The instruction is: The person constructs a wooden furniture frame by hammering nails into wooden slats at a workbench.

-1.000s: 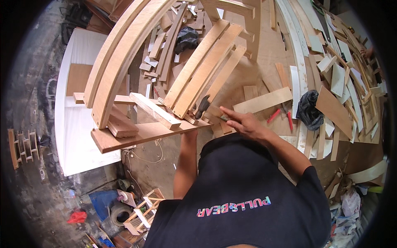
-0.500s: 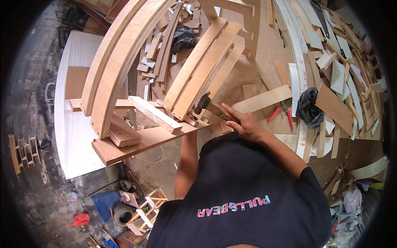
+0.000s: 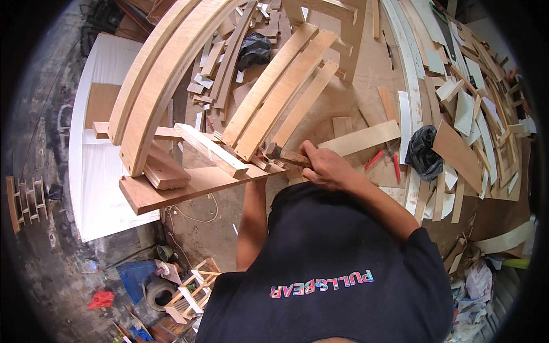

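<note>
My right hand is closed round the wooden handle of a hammer. The hammer's dark head is low against the lower end of the short slats, where small wood blocks lie. My left hand reaches up behind a brown board, its fingers mostly hidden among the pieces. On that board rest a pale batten and a stacked block. Two long curved pieces rise from the left of the assembly.
Offcuts, a black bag and red-handled pliers lie to the right. A white panel is at left, a small slatted frame below. Part of another person shows at the far right edge.
My right hand has brought the hammer head down lower onto the base of the slats. The board's near left end sat lower half a second ago and is raised again.
</note>
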### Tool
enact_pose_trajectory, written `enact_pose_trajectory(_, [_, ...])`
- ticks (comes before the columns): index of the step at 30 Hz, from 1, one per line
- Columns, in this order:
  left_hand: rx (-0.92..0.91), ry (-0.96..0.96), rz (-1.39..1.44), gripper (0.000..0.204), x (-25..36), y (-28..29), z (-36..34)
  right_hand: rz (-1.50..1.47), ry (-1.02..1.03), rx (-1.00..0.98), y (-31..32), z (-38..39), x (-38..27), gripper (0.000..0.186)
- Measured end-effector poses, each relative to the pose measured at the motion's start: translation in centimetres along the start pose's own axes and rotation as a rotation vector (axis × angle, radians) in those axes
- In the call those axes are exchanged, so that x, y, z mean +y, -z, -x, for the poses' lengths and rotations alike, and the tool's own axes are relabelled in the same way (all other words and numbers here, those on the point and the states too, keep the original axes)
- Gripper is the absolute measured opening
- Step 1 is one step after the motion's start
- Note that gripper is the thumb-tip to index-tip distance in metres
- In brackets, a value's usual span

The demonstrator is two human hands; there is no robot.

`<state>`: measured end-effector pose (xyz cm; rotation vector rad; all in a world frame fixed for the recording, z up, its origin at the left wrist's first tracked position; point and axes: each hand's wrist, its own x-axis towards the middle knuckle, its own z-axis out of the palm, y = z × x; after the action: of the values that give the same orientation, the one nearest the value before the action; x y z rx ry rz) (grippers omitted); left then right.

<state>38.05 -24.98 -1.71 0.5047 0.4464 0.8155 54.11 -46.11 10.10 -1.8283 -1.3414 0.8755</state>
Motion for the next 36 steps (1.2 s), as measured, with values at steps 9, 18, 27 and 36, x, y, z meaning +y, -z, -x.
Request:
enact_pose_trajectory(9, [-0.018,0.015,0.003,0.07,-0.1,0.1,-0.3,-0.017,0.047,0.127,-0.7,-1.0,-3.3,0.061])
enact_pose_trajectory(18, [-0.038,0.029,0.014,0.072,-0.4,0.3,-0.5,-0.042,-0.015,0.134,-1.2,-0.4,-4.1,0.072])
enact_pose_trajectory(27, [-0.046,0.03,0.011,0.075,0.0,0.4,-1.3,-0.066,-0.049,0.145,-2.1,-0.7,-3.8,0.07])
enact_pose_trajectory(36, [-0.07,0.044,0.012,0.077,-0.1,0.4,-1.8,-0.07,-0.106,0.18,-1.1,-0.8,-3.3,0.066])
